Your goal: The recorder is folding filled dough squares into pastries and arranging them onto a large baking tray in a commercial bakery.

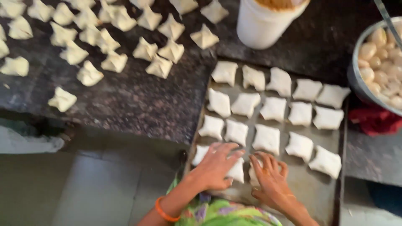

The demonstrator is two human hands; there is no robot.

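At the near edge of the metal tray (322, 196), both hands lie flat over the front row of folded dough parcels. The left hand (215, 165), with an orange bangle (165, 212) on its wrist, has its fingers spread and pressed down on a white parcel (236, 170) that shows only at its sides; its grip is released, palm down, closed on nothing. The right hand (270, 180) rests just beside it, fingers slightly curled over another parcel (253, 175) that is mostly hidden beneath them; the picture is blurred here, so I cannot tell whether this grip clasps the dough or only touches it. Below the hands a strip of green patterned cloth (222, 213) shows.

Farther up the tray, more square parcels (268, 139) lie in loose rows, near one another but mostly apart. The tray sits on a dark speckled desk (138, 104), overhanging its front edge above a grey tiled floor (83, 184).

To the left on the desk, many pinched, peaked dough parcels (115, 62) stand scattered. At the far edge stands a white tub (261, 27). On the right, a steel pot (360, 79) holds pale rounded pieces, with a red cloth (377, 119) just below it.
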